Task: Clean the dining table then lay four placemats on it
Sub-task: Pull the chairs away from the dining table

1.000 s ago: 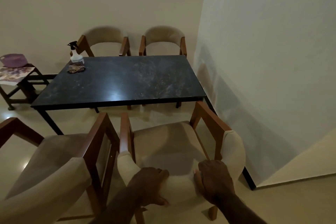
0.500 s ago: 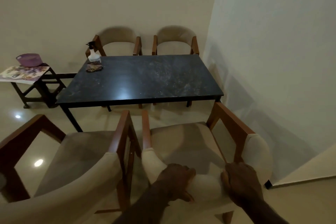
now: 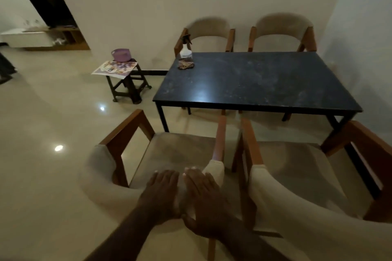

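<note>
1. At ten o'clock from the person, a small dark wooden stool (image 3: 127,88) carries flat purple-flowered printed sheets (image 3: 114,69), probably the placemats. A round purple bowl (image 3: 121,54) sits at their far end. They lie well apart from the table. The view has swung left since a second ago, so they now show in full.
2. At six o'clock, the left hand (image 3: 161,193) and right hand (image 3: 203,195) have shifted from the right-hand chair to the near-left beige-cushioned wooden armchair (image 3: 176,150). Both lie flat on its padded back, fingers straight, side by side with thumbs almost touching, gripping nothing.
3. At the table's ten o'clock corner stand a white spray bottle with a black trigger (image 3: 185,50) and, just in front of it, a crumpled brown patterned cloth (image 3: 186,64). Neither has moved.
4. The black rectangular stone-topped dining table (image 3: 265,82), at one o'clock, shows pale smudges; cleaning has not begun.
5. At four o'clock, the near-right beige-cushioned wooden armchair (image 3: 297,161) has been let go and stands back from the table's edge. This looks like clearing chairs for access, with the left chair seemingly next.
</note>
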